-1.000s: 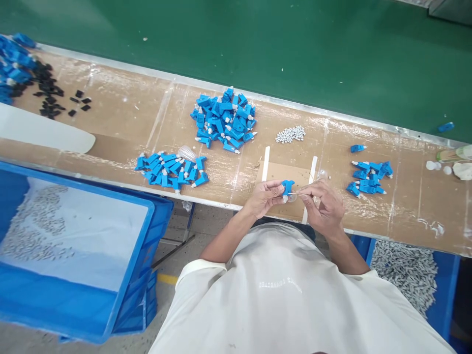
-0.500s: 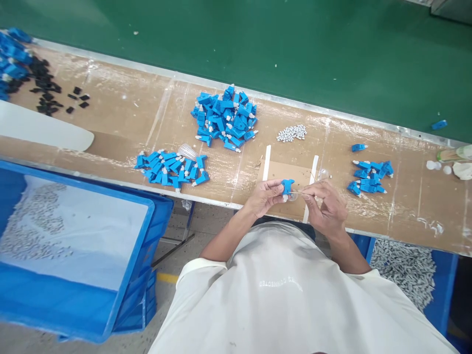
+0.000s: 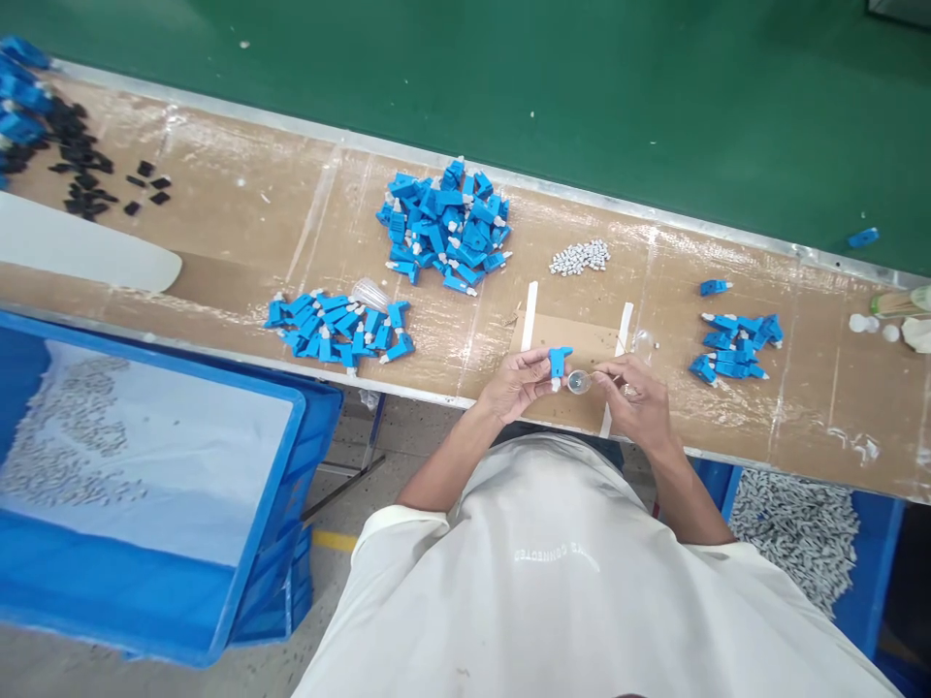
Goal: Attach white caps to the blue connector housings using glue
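My left hand (image 3: 518, 385) pinches a small blue plastic part (image 3: 559, 362) with a white tip pointing toward me. Just right of that part is a small clear round cup (image 3: 580, 381) with something dark in it; I cannot tell which hand supports it. My right hand (image 3: 640, 396) is closed on a thin stick (image 3: 621, 345), whose upper end sticks out above the fingers. Its lower end is by the cup, too fine to make out. Both hands are above a cardboard sheet (image 3: 571, 334) with white strips at its sides.
Blue parts lie in a large heap (image 3: 443, 228), a nearer pile (image 3: 335, 330) and a right-hand group (image 3: 738, 347). Small white pieces (image 3: 580, 258) lie beyond the cardboard. Black pieces (image 3: 83, 165) are far left. Blue crates (image 3: 272, 485) stand below the table edge.
The stick's end has come away from the blue part and is now by the cup. The blue part has turned more upright and shifted slightly left. The cup shows more openly.
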A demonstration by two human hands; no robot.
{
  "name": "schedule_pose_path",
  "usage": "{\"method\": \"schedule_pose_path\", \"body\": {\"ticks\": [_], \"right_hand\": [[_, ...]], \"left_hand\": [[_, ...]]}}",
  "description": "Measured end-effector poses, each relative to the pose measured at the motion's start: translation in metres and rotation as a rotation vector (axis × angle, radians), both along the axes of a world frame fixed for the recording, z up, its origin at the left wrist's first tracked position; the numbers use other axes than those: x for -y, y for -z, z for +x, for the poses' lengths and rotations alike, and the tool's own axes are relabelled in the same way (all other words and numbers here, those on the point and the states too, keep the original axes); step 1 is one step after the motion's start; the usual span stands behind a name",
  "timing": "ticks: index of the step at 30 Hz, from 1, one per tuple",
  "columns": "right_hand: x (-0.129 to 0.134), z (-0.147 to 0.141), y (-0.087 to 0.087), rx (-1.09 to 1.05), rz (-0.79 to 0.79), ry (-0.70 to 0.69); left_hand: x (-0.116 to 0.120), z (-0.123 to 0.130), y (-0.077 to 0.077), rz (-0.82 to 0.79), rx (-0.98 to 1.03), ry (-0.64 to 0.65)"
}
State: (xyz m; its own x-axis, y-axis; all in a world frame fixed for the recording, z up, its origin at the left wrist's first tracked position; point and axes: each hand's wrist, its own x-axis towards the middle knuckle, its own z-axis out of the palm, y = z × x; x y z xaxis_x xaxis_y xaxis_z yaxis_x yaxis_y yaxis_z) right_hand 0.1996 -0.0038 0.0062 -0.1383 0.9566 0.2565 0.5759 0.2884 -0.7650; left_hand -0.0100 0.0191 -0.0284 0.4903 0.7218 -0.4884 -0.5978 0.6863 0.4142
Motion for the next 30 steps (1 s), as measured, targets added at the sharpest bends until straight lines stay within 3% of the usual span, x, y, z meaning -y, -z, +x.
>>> {"method": "schedule_pose_path", "body": {"ticks": [5, 10, 15, 18, 24, 30], "right_hand": [[-0.010, 0.010, 0.009, 0.041, -0.050, 0.055], [-0.063, 0.021, 0.014, 0.101, -0.009, 0.102], [-0.133, 0.003, 0.023, 0.293, 0.050, -0.096], [-0.159, -0.012, 0.028, 0.424, 0.061, -0.177], [-0.175, -0.027, 0.028, 0.652, 0.007, -0.237], [-0.181, -0.038, 0.013, 0.846, -0.083, -0.340]], "left_hand": [[-0.001, -0.008, 0.009, -0.025, -0.015, -0.048], [0.001, -0.015, 0.023, 0.028, 0.053, -0.105], [-0.001, -0.013, 0.025, 0.045, 0.120, -0.191], [-0.004, -0.011, 0.023, 0.032, 0.150, -0.250], [-0.010, -0.008, 0.025, 0.012, 0.181, -0.246], [-0.009, -0.008, 0.025, -0.009, 0.192, -0.228]]}}
